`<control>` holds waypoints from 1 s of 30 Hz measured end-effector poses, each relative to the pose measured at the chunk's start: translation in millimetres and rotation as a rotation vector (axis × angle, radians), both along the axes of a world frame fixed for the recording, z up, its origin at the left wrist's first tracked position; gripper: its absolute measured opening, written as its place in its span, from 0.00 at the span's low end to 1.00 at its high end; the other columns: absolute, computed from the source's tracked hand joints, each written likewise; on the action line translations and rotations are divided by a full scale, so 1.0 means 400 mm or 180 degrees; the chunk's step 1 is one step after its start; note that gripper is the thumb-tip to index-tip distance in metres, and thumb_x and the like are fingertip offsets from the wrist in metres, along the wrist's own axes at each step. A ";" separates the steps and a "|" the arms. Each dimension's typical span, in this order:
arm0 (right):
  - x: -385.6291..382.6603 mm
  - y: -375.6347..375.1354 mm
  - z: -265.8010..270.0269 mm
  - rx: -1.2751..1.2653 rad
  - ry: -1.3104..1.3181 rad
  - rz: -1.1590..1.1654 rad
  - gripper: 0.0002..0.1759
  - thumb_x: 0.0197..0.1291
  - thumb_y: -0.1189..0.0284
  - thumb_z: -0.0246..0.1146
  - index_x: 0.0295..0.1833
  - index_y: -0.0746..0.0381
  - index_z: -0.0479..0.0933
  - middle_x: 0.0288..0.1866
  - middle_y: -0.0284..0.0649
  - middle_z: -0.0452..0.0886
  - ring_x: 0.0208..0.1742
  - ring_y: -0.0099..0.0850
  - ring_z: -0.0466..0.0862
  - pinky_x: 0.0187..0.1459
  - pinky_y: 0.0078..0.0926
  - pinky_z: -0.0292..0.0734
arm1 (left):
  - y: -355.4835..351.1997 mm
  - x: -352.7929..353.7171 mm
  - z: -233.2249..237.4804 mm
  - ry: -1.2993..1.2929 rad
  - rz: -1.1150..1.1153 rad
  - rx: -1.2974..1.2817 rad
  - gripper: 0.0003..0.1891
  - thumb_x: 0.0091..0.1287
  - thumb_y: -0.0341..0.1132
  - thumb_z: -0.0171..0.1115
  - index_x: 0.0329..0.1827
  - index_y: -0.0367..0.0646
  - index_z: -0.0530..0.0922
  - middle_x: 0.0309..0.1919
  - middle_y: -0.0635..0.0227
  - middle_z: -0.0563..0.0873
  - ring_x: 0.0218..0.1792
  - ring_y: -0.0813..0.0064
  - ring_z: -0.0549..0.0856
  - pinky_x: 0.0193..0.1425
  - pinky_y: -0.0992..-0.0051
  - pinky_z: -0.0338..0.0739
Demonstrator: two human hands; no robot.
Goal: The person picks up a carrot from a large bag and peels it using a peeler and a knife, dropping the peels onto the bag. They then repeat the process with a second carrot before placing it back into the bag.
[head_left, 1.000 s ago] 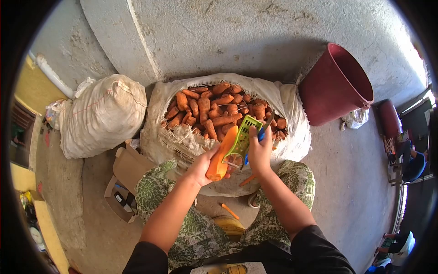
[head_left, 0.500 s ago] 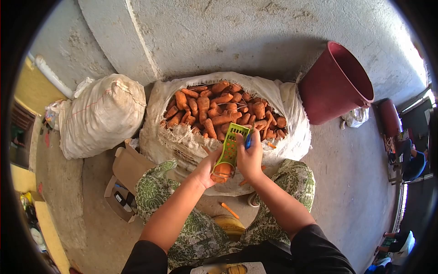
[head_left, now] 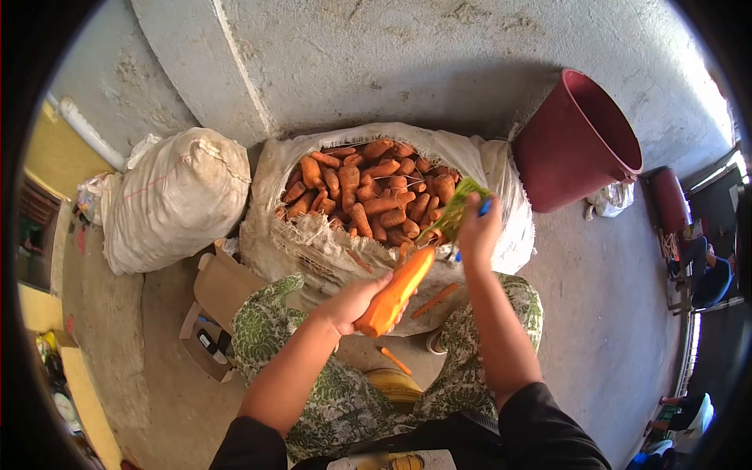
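Left hand (head_left: 352,304): grip closed around one smooth, tapered carrot (head_left: 395,293), located before the open woven sack (head_left: 270,227). Right hand (head_left: 479,231): grip closed around one green tool (head_left: 452,215), blurred; the blue part may be a separate item. The sack contains numerous rough, blunt roots (head_left: 376,188). Adjacent: one closed sack (head_left: 180,204), one tapered red bucket (head_left: 548,153).
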State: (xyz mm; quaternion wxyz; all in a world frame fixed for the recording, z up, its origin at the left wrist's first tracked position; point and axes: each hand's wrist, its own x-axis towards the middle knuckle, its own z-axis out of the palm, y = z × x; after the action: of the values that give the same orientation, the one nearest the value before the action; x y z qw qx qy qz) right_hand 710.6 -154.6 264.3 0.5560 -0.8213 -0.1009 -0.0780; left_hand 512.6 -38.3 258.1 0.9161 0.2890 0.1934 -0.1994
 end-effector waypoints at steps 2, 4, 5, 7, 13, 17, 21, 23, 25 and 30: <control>0.079 -0.042 -0.005 -0.0029 -0.0278 -0.0467 0.13 0.65 0.67 0.55 0.44 0.67 0.68 0.26 0.42 0.76 0.25 0.29 0.77 0.26 0.29 0.71 | 0.004 -0.016 0.028 -0.0296 -0.0418 0.0283 0.27 0.71 0.53 0.42 0.57 0.36 0.70 0.35 0.66 0.79 0.34 0.77 0.80 0.33 0.77 0.77; 0.060 -0.052 0.082 0.0519 0.0537 -0.0435 0.11 0.66 0.68 0.54 0.45 0.65 0.68 0.28 0.41 0.77 0.25 0.26 0.77 0.24 0.22 0.72 | 0.007 -0.017 0.012 -0.0320 -0.0394 0.0454 0.27 0.70 0.54 0.44 0.55 0.37 0.70 0.34 0.65 0.79 0.33 0.77 0.80 0.34 0.77 0.76; 0.055 -0.051 0.068 0.0512 0.0528 -0.0433 0.11 0.66 0.68 0.54 0.45 0.65 0.68 0.28 0.41 0.77 0.25 0.26 0.77 0.24 0.22 0.72 | 0.009 -0.016 0.011 -0.0230 -0.0275 0.0646 0.27 0.70 0.55 0.45 0.53 0.37 0.71 0.34 0.65 0.79 0.32 0.77 0.80 0.34 0.77 0.76; 0.017 -0.030 0.040 0.0907 0.0448 0.0131 0.10 0.67 0.68 0.54 0.45 0.65 0.68 0.30 0.38 0.77 0.25 0.23 0.76 0.23 0.18 0.72 | 0.015 -0.005 -0.003 -0.0124 -0.0029 0.0772 0.26 0.68 0.56 0.47 0.50 0.39 0.71 0.33 0.63 0.80 0.32 0.75 0.81 0.33 0.74 0.78; -0.182 0.047 0.055 0.0707 0.0158 0.1097 0.12 0.64 0.73 0.55 0.50 0.66 0.66 0.34 0.42 0.77 0.32 0.26 0.77 0.32 0.25 0.76 | 0.026 0.026 -0.019 -0.0099 0.0307 0.0256 0.25 0.69 0.55 0.46 0.52 0.41 0.72 0.34 0.65 0.82 0.32 0.72 0.83 0.29 0.71 0.81; -0.241 0.052 0.044 0.0525 -0.0123 0.1345 0.13 0.64 0.71 0.57 0.50 0.65 0.66 0.29 0.44 0.78 0.26 0.29 0.79 0.28 0.27 0.74 | 0.019 0.034 -0.010 -0.0006 0.0633 -0.0085 0.21 0.71 0.48 0.41 0.52 0.42 0.73 0.37 0.65 0.82 0.33 0.72 0.84 0.29 0.71 0.81; -0.255 0.052 0.050 0.0200 -0.0049 0.1326 0.14 0.63 0.70 0.57 0.51 0.65 0.67 0.23 0.44 0.76 0.21 0.32 0.78 0.24 0.29 0.71 | 0.015 0.038 -0.015 0.0152 0.0773 -0.0128 0.18 0.72 0.44 0.39 0.51 0.43 0.73 0.39 0.64 0.82 0.35 0.70 0.84 0.32 0.69 0.81; -0.248 0.050 0.046 0.0206 -0.0015 0.1287 0.14 0.63 0.70 0.57 0.51 0.65 0.67 0.21 0.43 0.75 0.20 0.32 0.77 0.23 0.29 0.70 | 0.008 0.036 -0.008 0.0188 0.0789 -0.0212 0.18 0.72 0.44 0.39 0.51 0.42 0.73 0.40 0.63 0.82 0.35 0.70 0.84 0.32 0.69 0.81; -0.239 0.044 0.045 0.0245 0.0443 0.1334 0.14 0.63 0.72 0.57 0.51 0.66 0.67 0.32 0.40 0.78 0.30 0.23 0.76 0.33 0.22 0.73 | 0.002 0.036 -0.006 0.0226 0.0812 -0.0290 0.18 0.72 0.44 0.39 0.51 0.42 0.72 0.40 0.63 0.82 0.35 0.69 0.84 0.33 0.68 0.81; -0.227 0.047 0.061 0.0012 0.0219 0.1163 0.15 0.63 0.72 0.57 0.52 0.67 0.67 0.31 0.41 0.77 0.28 0.24 0.75 0.30 0.24 0.72 | 0.001 0.030 -0.019 -0.0012 0.0687 -0.0294 0.20 0.72 0.47 0.40 0.51 0.41 0.71 0.38 0.63 0.82 0.33 0.70 0.83 0.28 0.70 0.79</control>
State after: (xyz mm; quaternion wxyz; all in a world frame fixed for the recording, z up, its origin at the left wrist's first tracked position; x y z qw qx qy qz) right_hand 619.6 -135.9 288.5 0.5656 -0.7905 -0.2292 0.0522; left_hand 524.7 -37.9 250.4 0.9450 0.2244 0.2123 -0.1078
